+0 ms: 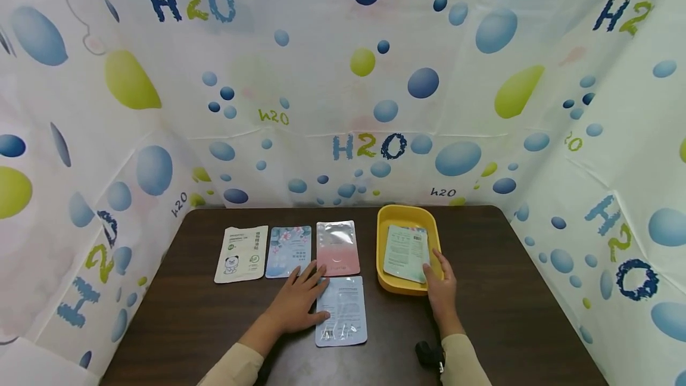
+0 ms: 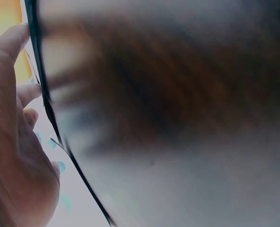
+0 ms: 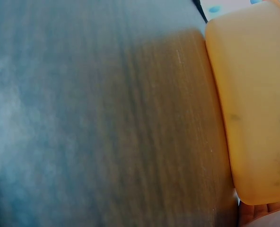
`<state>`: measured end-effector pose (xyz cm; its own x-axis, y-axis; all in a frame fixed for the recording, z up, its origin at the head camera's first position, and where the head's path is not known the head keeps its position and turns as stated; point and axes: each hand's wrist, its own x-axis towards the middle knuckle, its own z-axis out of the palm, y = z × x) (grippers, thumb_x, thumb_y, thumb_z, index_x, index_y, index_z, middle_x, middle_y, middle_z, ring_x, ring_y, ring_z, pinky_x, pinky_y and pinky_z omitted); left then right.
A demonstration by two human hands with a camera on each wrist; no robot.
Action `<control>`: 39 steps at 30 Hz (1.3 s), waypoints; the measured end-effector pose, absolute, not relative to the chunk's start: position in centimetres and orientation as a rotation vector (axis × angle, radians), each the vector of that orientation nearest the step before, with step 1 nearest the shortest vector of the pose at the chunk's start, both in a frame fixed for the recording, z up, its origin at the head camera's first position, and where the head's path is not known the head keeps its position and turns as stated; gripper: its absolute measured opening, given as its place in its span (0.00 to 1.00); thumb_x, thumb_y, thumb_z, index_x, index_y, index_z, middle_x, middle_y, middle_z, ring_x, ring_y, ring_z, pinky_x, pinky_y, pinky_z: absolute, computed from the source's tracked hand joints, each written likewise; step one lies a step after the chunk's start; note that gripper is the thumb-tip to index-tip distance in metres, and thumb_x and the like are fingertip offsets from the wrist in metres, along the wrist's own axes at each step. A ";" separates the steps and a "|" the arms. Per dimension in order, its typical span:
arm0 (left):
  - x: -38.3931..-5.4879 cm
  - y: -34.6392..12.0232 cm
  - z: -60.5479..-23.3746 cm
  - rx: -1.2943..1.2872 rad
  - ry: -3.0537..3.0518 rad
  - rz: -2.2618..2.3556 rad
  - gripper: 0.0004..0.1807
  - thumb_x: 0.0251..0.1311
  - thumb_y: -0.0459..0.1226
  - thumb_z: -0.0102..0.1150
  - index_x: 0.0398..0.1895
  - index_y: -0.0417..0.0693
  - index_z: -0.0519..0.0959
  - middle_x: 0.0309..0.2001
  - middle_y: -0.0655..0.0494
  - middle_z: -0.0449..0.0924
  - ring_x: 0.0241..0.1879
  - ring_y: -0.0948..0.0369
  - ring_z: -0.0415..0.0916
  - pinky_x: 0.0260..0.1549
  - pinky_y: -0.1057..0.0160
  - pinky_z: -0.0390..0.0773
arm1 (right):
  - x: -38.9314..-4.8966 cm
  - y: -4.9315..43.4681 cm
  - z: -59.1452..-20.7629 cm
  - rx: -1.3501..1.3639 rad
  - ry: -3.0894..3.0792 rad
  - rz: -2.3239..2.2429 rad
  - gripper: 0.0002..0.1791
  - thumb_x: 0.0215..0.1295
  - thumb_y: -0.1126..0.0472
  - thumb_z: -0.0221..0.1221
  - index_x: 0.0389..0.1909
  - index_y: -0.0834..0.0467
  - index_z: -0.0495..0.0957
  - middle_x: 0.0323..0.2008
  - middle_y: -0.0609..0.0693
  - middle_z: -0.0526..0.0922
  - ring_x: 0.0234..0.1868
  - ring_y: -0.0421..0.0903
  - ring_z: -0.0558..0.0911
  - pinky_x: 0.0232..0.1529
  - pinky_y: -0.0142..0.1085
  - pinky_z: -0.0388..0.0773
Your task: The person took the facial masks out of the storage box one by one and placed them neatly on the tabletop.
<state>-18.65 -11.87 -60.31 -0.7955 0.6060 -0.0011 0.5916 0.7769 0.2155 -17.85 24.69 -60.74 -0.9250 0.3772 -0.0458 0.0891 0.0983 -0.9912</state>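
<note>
My right hand [image 1: 443, 293] is at the right side of a yellow plastic tray [image 1: 382, 243]. Its thumb lies over the rim onto a pale green printed packet [image 1: 402, 255], and its fingers stand along the outer wall. That packet lies inside the tray, tilted a little. My left hand [image 1: 297, 305] is spread over the table, thumb at the left edge of a light blue packet [image 1: 345, 314] with small print. Its fingertips reach the lower corner of a pink and silver packet [image 1: 337, 249] just above. In the left wrist view, the left hand [image 2: 21, 142] shows straight fingers.
A cream packet with a bear [image 1: 242, 255] and a blue flowered packet [image 1: 289, 249] lie left of the pink one, in a row. A black device [image 1: 429, 355] sits beside my right wrist. The dark wood table [image 1: 177, 314] backs onto a patterned curtain [image 1: 311, 76].
</note>
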 end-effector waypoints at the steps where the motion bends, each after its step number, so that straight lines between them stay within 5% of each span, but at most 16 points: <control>1: -18.6 -11.9 -60.3 0.979 2.899 0.312 0.45 0.61 0.65 0.58 0.75 0.51 0.68 0.81 0.52 0.56 0.82 0.46 0.47 0.76 0.35 0.50 | -17.8 24.7 -60.7 -0.467 -2.147 1.918 0.30 0.76 0.56 0.56 0.77 0.52 0.63 0.81 0.57 0.55 0.82 0.57 0.51 0.79 0.60 0.48; 10: -18.4 -11.7 -59.9 0.912 2.944 0.367 0.43 0.57 0.67 0.60 0.72 0.55 0.73 0.80 0.46 0.58 0.81 0.44 0.47 0.76 0.34 0.51 | -18.0 24.7 -60.3 -0.481 -2.135 1.956 0.31 0.76 0.60 0.56 0.77 0.55 0.63 0.81 0.58 0.53 0.82 0.57 0.50 0.80 0.58 0.48; 29: -20.3 -5.4 -56.1 0.695 2.919 1.144 0.41 0.68 0.47 0.61 0.80 0.52 0.57 0.82 0.49 0.51 0.82 0.47 0.48 0.75 0.39 0.58 | -18.0 24.8 -61.1 -0.472 -2.142 1.911 0.30 0.76 0.56 0.57 0.76 0.52 0.65 0.80 0.57 0.56 0.82 0.58 0.51 0.79 0.62 0.48; 39: -21.5 -1.5 -53.6 0.663 2.722 1.400 0.40 0.72 0.53 0.53 0.82 0.54 0.52 0.84 0.53 0.46 0.82 0.49 0.46 0.76 0.39 0.56 | -17.9 24.9 -61.0 -0.462 -2.155 1.907 0.30 0.76 0.55 0.56 0.77 0.51 0.64 0.81 0.57 0.55 0.82 0.57 0.51 0.79 0.61 0.48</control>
